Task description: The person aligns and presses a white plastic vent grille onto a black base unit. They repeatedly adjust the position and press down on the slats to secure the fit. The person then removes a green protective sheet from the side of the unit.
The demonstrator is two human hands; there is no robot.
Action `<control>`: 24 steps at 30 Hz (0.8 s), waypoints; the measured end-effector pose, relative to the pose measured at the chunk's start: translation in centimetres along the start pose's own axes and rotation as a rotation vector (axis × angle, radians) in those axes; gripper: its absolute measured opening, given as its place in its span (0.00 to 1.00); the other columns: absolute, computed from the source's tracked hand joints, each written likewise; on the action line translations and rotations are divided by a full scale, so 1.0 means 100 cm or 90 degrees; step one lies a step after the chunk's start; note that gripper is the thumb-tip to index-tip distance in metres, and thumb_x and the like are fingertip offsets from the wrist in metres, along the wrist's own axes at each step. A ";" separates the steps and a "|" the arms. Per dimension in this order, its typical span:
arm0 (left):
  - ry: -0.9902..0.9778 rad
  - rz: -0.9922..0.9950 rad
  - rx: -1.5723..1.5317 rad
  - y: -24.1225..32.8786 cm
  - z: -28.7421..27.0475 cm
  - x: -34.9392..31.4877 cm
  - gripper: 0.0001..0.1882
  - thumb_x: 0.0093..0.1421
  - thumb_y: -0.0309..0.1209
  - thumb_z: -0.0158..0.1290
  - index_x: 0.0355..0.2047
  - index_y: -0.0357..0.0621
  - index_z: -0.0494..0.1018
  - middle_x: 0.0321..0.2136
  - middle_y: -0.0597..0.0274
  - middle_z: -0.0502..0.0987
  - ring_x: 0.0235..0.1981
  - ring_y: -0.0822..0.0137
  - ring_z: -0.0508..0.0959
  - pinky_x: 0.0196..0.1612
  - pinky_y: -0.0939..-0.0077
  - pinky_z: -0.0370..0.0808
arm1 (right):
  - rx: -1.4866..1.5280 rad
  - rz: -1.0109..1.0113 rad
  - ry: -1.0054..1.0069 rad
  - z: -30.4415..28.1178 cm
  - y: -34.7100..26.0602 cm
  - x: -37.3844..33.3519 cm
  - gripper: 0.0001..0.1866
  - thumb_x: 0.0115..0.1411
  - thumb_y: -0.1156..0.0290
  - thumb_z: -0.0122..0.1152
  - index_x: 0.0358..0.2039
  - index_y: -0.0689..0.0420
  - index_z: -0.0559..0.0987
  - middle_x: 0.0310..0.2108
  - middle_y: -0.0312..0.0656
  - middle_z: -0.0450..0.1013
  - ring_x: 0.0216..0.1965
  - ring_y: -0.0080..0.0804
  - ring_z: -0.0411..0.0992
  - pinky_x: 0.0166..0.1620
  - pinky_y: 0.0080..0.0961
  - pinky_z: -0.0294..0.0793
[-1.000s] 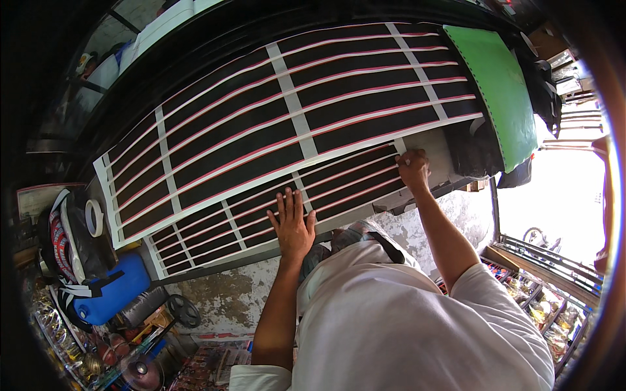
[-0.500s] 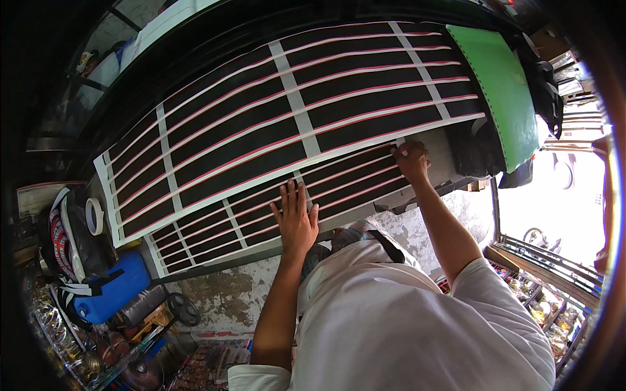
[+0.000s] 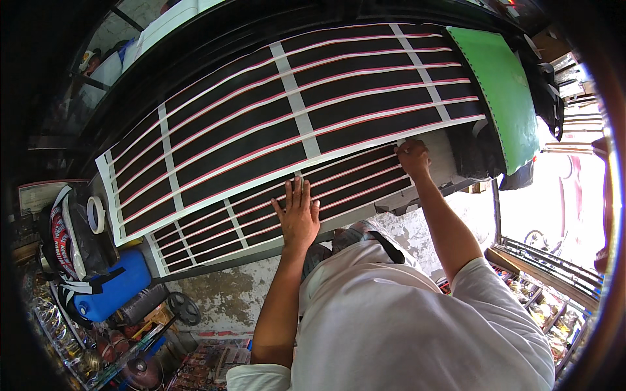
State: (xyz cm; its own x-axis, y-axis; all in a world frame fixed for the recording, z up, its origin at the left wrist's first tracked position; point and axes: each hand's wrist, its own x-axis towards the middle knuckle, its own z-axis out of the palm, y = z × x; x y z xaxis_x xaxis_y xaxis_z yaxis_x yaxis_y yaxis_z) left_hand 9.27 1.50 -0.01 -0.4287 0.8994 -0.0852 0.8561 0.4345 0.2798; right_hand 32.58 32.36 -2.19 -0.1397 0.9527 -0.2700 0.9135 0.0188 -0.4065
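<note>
A smaller sheet of black strips with white and pink lines [image 3: 355, 171] lies on the work table, crossed by pale tape bands. My left hand [image 3: 299, 218] rests flat on it, fingers spread, by one of those bands. At the sheet's right end my right hand [image 3: 413, 158] is closed, thumb and fingers pinched at its edge. A small whitish bit shows beside these fingers; what they hold is hidden. Beyond both hands lies a larger sheet of the same pattern [image 3: 228, 153], its white near border running just past my left fingertips.
A green panel with a dotted edge [image 3: 499, 98] and a dark bundle occupy the table's right end. To the left are a roll of tape [image 3: 96, 215], a blue jerrycan [image 3: 114, 287] and a cluttered shelf. Below the table edge runs a peeling wall [image 3: 222, 296].
My right hand has shifted very slightly right at the sheet's end, still closed. My left hand stays flat on the smaller sheet, with only a slight shift.
</note>
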 end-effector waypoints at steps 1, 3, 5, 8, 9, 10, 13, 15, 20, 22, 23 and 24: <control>-0.001 -0.001 -0.003 0.000 -0.001 0.000 0.34 0.79 0.48 0.43 0.80 0.55 0.55 0.81 0.58 0.54 0.82 0.50 0.49 0.74 0.15 0.43 | -0.002 0.001 -0.002 0.000 0.000 0.001 0.12 0.61 0.51 0.75 0.39 0.42 0.88 0.57 0.45 0.76 0.64 0.60 0.70 0.57 0.72 0.70; 0.000 -0.001 -0.004 0.000 -0.001 0.000 0.34 0.79 0.48 0.44 0.80 0.55 0.55 0.81 0.58 0.54 0.82 0.50 0.49 0.74 0.15 0.43 | -0.016 -0.006 0.049 0.002 -0.002 -0.002 0.11 0.60 0.54 0.76 0.35 0.45 0.88 0.50 0.43 0.79 0.59 0.55 0.76 0.54 0.68 0.73; 0.004 0.000 -0.002 0.000 -0.001 -0.001 0.34 0.79 0.48 0.44 0.80 0.55 0.55 0.81 0.58 0.54 0.82 0.51 0.50 0.74 0.15 0.43 | -0.017 -0.001 0.049 0.002 -0.004 -0.003 0.10 0.60 0.54 0.76 0.35 0.45 0.88 0.51 0.43 0.79 0.59 0.55 0.75 0.55 0.67 0.73; 0.014 0.004 -0.014 0.001 0.000 0.000 0.34 0.79 0.48 0.44 0.80 0.54 0.56 0.81 0.58 0.54 0.82 0.50 0.50 0.74 0.15 0.43 | -0.004 0.020 0.000 0.001 0.001 0.002 0.11 0.61 0.52 0.75 0.38 0.43 0.88 0.58 0.44 0.75 0.65 0.58 0.70 0.60 0.70 0.69; 0.020 0.004 -0.013 0.001 -0.001 0.000 0.33 0.78 0.48 0.45 0.79 0.53 0.57 0.80 0.58 0.55 0.82 0.51 0.50 0.74 0.15 0.44 | -0.001 0.021 -0.004 0.000 0.000 0.002 0.12 0.61 0.51 0.75 0.38 0.43 0.88 0.58 0.44 0.75 0.65 0.58 0.69 0.60 0.70 0.69; 0.026 0.004 -0.012 0.002 -0.001 -0.001 0.33 0.78 0.47 0.46 0.79 0.52 0.58 0.80 0.58 0.56 0.82 0.52 0.50 0.74 0.15 0.44 | 0.002 0.022 -0.008 0.000 -0.001 0.002 0.12 0.61 0.51 0.75 0.38 0.43 0.88 0.58 0.44 0.75 0.66 0.58 0.69 0.60 0.69 0.69; 0.043 0.008 -0.007 0.002 0.001 -0.001 0.33 0.78 0.46 0.47 0.78 0.51 0.60 0.80 0.58 0.57 0.82 0.52 0.51 0.73 0.15 0.45 | -0.040 0.010 0.040 -0.002 -0.006 -0.001 0.12 0.60 0.54 0.77 0.34 0.47 0.89 0.48 0.42 0.80 0.56 0.52 0.79 0.55 0.65 0.74; 0.045 0.009 -0.007 0.002 0.001 -0.001 0.33 0.78 0.46 0.48 0.78 0.51 0.60 0.79 0.57 0.57 0.82 0.52 0.52 0.73 0.15 0.45 | -0.042 0.017 0.019 -0.006 -0.009 0.001 0.12 0.60 0.54 0.77 0.34 0.47 0.89 0.49 0.42 0.81 0.57 0.52 0.79 0.56 0.64 0.74; 0.019 -0.001 -0.006 0.001 -0.001 -0.001 0.33 0.79 0.48 0.45 0.79 0.55 0.57 0.81 0.58 0.54 0.82 0.51 0.50 0.73 0.14 0.46 | -0.033 0.033 -0.018 -0.010 -0.014 -0.001 0.12 0.60 0.52 0.77 0.35 0.45 0.90 0.52 0.43 0.80 0.60 0.54 0.76 0.58 0.65 0.73; 0.019 0.001 -0.012 0.001 0.000 0.000 0.33 0.79 0.48 0.45 0.79 0.55 0.58 0.81 0.58 0.54 0.82 0.51 0.50 0.73 0.14 0.45 | -0.026 0.026 -0.027 -0.008 -0.007 0.003 0.12 0.61 0.49 0.76 0.35 0.42 0.90 0.57 0.43 0.77 0.64 0.57 0.72 0.58 0.69 0.73; 0.019 0.002 -0.014 0.001 0.001 0.000 0.33 0.79 0.48 0.44 0.79 0.55 0.58 0.81 0.58 0.54 0.82 0.51 0.50 0.73 0.14 0.45 | -0.033 0.029 -0.026 -0.006 -0.003 0.005 0.12 0.61 0.49 0.76 0.34 0.42 0.90 0.57 0.42 0.77 0.63 0.57 0.73 0.58 0.69 0.73; 0.024 0.001 -0.016 0.001 0.001 0.000 0.32 0.78 0.47 0.45 0.79 0.54 0.59 0.80 0.58 0.55 0.82 0.51 0.50 0.73 0.14 0.45 | -0.039 0.031 -0.026 -0.006 -0.005 0.004 0.12 0.61 0.49 0.75 0.34 0.42 0.90 0.57 0.42 0.77 0.63 0.56 0.73 0.58 0.69 0.73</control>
State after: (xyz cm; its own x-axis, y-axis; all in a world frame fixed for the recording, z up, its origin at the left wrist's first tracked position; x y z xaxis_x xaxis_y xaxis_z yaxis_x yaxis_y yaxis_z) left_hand 9.39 1.53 -0.03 -0.4378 0.8977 -0.0491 0.8498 0.4310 0.3036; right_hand 32.28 32.91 -1.55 -0.1092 0.9396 -0.3245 0.9411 -0.0074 -0.3379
